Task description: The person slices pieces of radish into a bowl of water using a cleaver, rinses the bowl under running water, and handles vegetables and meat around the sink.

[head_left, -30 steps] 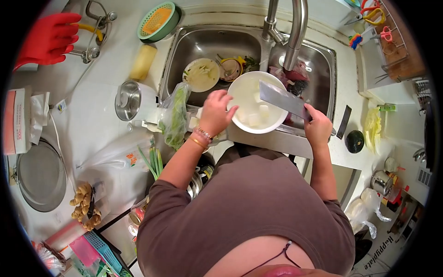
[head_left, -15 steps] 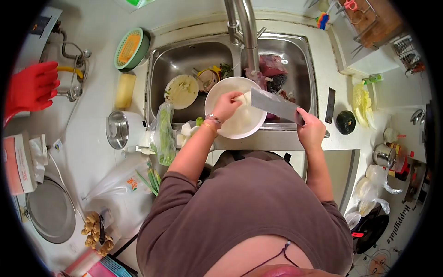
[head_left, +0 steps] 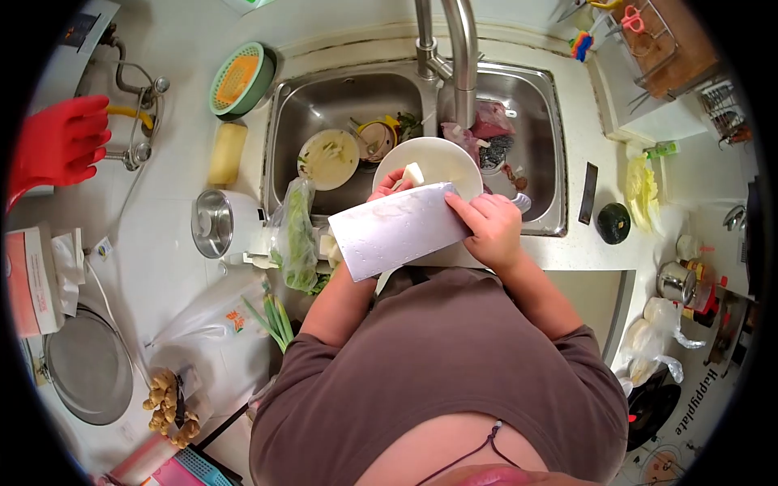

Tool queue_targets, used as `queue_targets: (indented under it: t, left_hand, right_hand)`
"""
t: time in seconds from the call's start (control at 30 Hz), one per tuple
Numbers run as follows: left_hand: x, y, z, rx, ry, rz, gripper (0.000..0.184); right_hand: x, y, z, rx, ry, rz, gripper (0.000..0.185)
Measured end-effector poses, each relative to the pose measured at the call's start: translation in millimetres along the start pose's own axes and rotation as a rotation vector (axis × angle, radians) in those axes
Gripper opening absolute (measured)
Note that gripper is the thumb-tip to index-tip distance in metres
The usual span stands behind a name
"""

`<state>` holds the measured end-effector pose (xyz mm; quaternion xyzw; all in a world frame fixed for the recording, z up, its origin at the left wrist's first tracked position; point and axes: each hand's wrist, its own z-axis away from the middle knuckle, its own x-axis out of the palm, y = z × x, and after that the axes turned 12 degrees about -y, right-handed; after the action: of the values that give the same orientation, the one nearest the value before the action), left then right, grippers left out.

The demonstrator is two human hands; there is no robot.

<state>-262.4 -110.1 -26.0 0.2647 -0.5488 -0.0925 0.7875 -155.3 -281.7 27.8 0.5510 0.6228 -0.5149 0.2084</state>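
Note:
My right hand (head_left: 491, 230) is closed around the handle of a wide cleaver (head_left: 397, 232). The cleaver's broad wet face is turned up toward me, across the near side of a white bowl (head_left: 450, 160). Behind the blade, my left hand (head_left: 389, 185) pinches a pale white chunk of food (head_left: 413, 174) over the bowl; the blade covers part of this hand and its wrist. Whether the edge touches the chunk I cannot tell. The bowl rests at the front of the double sink (head_left: 275, 121), near its divider.
A plate with scraps (head_left: 328, 162) lies in the left basin, and bagged meat (head_left: 491, 121) in the right. Bagged greens (head_left: 298, 235) and a metal pot (head_left: 212, 223) stand left. A dark green squash (head_left: 613, 223) and a black strip (head_left: 588, 194) lie right. The faucet (head_left: 462, 57) rises behind.
The cleaver has swung left and toward me, from the bowl's right side to in front of my left hand, its flat face now showing. My right hand moved left with it.

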Motion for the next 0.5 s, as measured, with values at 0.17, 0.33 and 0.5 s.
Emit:
queue_targets:
  t: [0.17,0.33,0.5]
  left_hand:
    - [8.1,9.3,12.0,0.023,-0.017,0.023,0.037]
    - [-3.6,9.8,12.2,0.026,-0.032,0.023,0.035]
    - [-4.4,15.4,18.6,0.027,-0.071,-0.02,0.034]
  right_hand:
    - [6.0,-5.2,-11.3,-0.027,-0.033,-0.001,0.05]
    - [7.9,-6.0,-15.4,-0.024,-0.038,-0.009,0.05]
    - [7.4,0.5,-15.3,-0.004,-0.04,0.01,0.05]
